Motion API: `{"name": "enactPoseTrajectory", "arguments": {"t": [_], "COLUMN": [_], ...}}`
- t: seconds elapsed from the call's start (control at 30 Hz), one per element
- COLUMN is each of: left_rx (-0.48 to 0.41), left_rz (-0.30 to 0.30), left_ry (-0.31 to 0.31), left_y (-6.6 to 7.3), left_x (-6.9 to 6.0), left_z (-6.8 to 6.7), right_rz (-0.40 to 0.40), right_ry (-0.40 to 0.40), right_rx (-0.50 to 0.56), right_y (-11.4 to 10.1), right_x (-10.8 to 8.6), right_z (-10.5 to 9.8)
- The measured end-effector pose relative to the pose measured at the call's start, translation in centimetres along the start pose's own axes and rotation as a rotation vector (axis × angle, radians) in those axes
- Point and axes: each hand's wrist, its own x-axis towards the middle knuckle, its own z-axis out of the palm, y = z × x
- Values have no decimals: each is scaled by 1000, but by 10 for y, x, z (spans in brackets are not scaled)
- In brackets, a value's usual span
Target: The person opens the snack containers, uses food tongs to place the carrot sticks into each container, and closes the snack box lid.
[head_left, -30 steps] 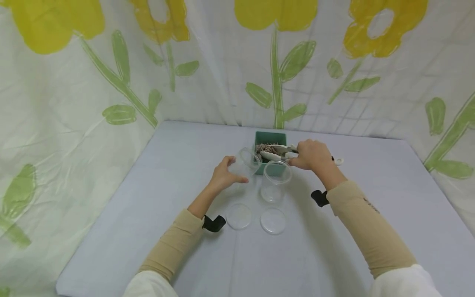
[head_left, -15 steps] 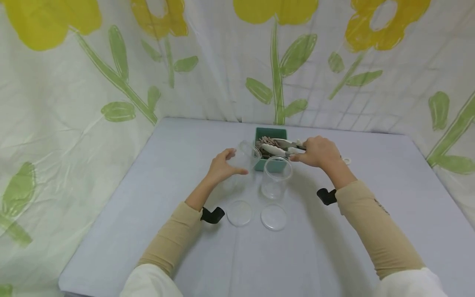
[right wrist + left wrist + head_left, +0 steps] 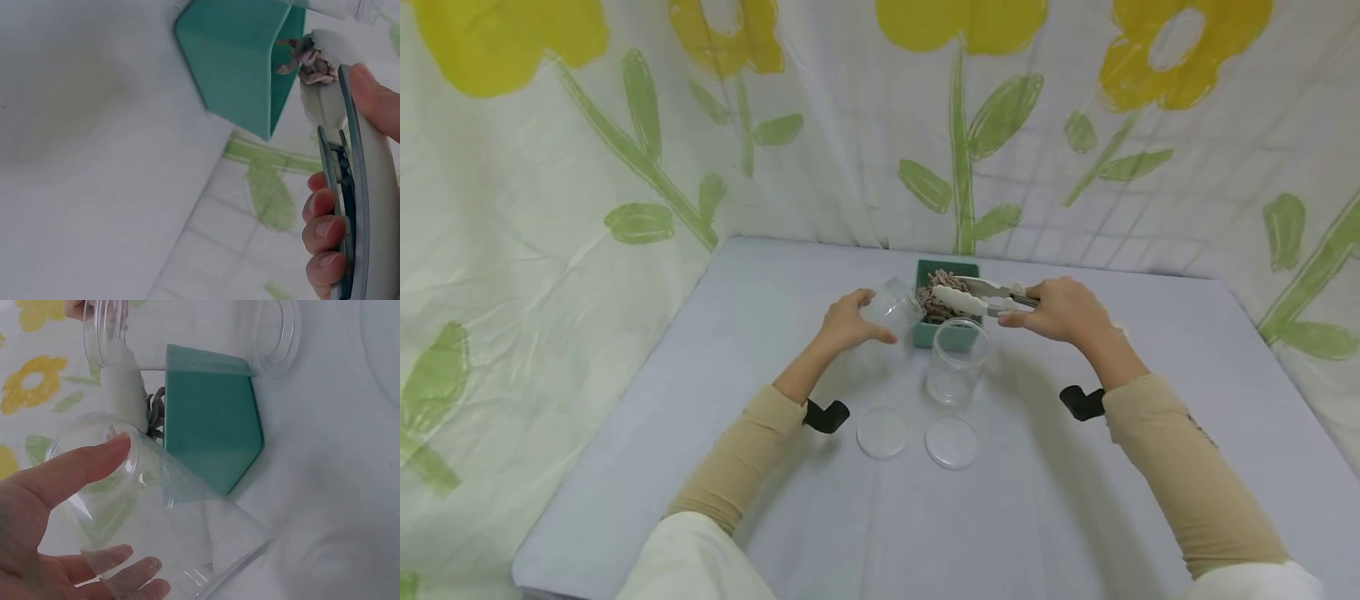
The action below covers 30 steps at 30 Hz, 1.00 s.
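My left hand [image 3: 848, 323] holds a clear plastic jar [image 3: 895, 308] tilted sideways, its mouth toward the green box [image 3: 928, 336]. Fingers and thumb span the jar's wall in the left wrist view. My right hand [image 3: 1063, 310] grips white-tipped tongs [image 3: 958, 302] by their handles, the tips over the box. Between the tips, the right wrist view shows a clump of brownish strips [image 3: 317, 67]. More strips [image 3: 936, 315] lie in the box. A second clear jar [image 3: 955, 371] stands upright just in front of the box, its mouth uncovered.
Two clear round lids, a left one [image 3: 882, 433] and a right one [image 3: 951, 442], lie flat on the pale table [image 3: 760, 517] in front of the jars. Behind the table hangs a white curtain [image 3: 835, 167] with printed yellow flowers.
My right hand has drawn to the right with the tongs, whose tips are lifted with strips. My left hand has tipped the jar further over toward the box.
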Motion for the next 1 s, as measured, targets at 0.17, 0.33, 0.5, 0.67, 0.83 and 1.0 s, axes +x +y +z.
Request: {"name": "enactPoseTrajectory", "arguments": {"t": [0.17,0.33,0.5,0.67,0.83,1.0], "left_rx": [26,41,72,105,116,100], "left_rz": [1,-17,-22,-11,-5,4], "left_ry": [-18,-13,-6,4,-5,8], "left_y": [8,9,7,8,12,12], "left_x": [4,6,8,11,11,11], "left_z": [-4,-4,-5,-5,-2,2], "right_rz": [-23,-49,-58,-74,-67,-71], "right_ry": [1,20,30,61,65,67], "right_rx": [20,24,33,61,89,150], "right_y": [4,5,4,6,5,2], "right_x": [-3,-3,-3,-5,-6,-5], "right_z": [-2,-3,-5,-10,-14,-15]}}
